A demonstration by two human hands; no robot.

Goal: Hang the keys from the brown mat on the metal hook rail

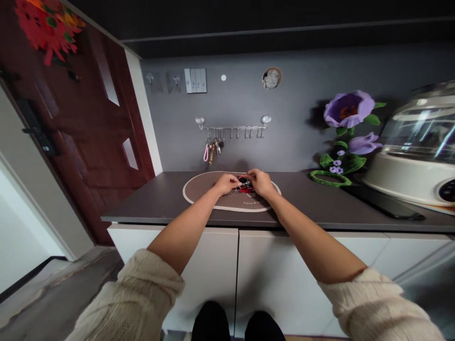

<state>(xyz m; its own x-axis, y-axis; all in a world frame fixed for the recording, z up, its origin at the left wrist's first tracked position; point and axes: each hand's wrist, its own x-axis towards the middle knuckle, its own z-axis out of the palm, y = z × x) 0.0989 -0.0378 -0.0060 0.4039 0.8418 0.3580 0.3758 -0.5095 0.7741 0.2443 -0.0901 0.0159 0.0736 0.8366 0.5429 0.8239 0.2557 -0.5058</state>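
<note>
1. Head view, read as a clock centred on the small cluttered pile of red, black and silvery metal pieces: this pile lies between the two hands, on the right part of a brown rounded mat with a pale rim.
2. At 9 o'clock, the bare left hand reaches the pile's edge, thumb and forefinger drawn narrowly together; whether a piece is pinched there, I cannot tell.
3. At 3 o'clock, the bare right hand bends over the pile with curled fingers; what it grips, if anything, is hidden.
4. The mat lies on a dark grey flat countertop, above white smooth cabinet doors at 6 o'clock.
5. Near 12 o'clock, a clear and silvery hook rail crosses the grey wall; keys with a pink loop and a brown tag hang from it between 10 and 11.
6. Toward 2 o'clock stand purple fuzzy artificial flowers with green leaves.
7. Near 3 o'clock are a black flat slab and a cream appliance with a transparent upper part.
8. Near 10 o'clock is a dark red panelled door.
</note>
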